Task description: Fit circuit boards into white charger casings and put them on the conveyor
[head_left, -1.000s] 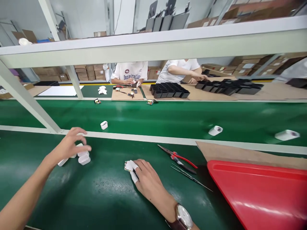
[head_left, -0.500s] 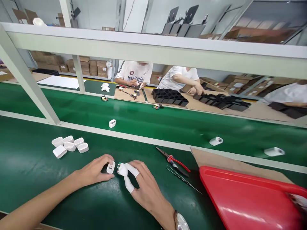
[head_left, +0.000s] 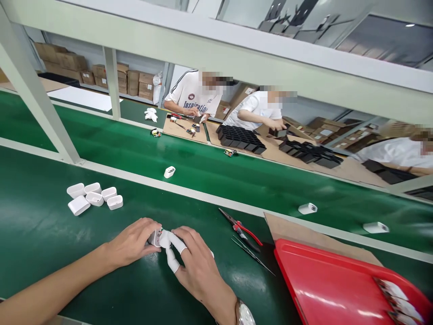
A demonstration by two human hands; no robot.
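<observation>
Far left of the pliers: six white cases, five mouth-up, one lying over; these look unfilled, so work left there. Next, well left of the pliers, your left hand has thumb and fingers closed around another case. Just right of that, nearer the pliers, the small white-wrapped part sits at the case's mouth, apparently lined up, not yet fully in; your fingers hide whether it touches. Call this unit partway. Your right hand, left of and nearer you than the pliers, has capped thumb and index pinched on the part, barely apart, its thickness between the tips. Beyond the pliers, three more cases lie on the belt, one off to their left, two to their right; dark bits show in the ends, possibly done, can't confirm. Tweezers lie just beside the pliers, unused. Right of the pliers, the red tray has more wrapped parts, presumably waiting.
</observation>
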